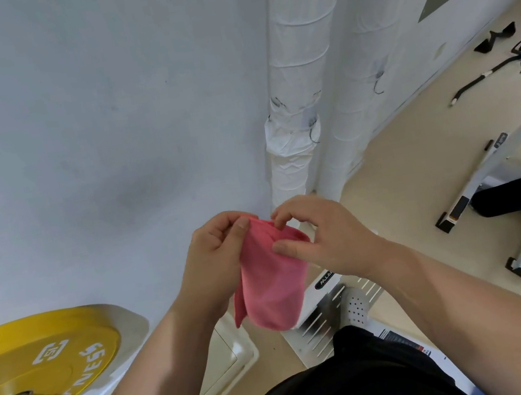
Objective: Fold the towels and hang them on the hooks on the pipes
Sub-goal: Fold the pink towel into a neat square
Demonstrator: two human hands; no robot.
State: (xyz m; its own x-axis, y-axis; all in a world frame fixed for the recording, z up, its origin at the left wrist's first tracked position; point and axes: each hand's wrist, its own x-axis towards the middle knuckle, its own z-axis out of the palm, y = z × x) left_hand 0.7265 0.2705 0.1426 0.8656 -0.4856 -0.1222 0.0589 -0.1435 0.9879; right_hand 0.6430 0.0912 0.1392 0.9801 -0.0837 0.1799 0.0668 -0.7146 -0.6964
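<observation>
We pinch the towel [271, 279] at centre frame with left hand [219, 257] and right hand [323, 238]; a loose pinch probably lets the fold slip before the hooks [313, 134].

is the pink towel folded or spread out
Folded: the pink towel hangs doubled in layers, top edge pinched by the left hand and right hand.

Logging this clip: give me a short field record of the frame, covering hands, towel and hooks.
left hand: pinches the top edge of the pink towel
right hand: pinches the same edge
pink towel: hangs below both hands, on no hook
lower hook: on left pipe, bare
upper hook: on right pipe, bare
nearby: yellow weight plate at left
</observation>
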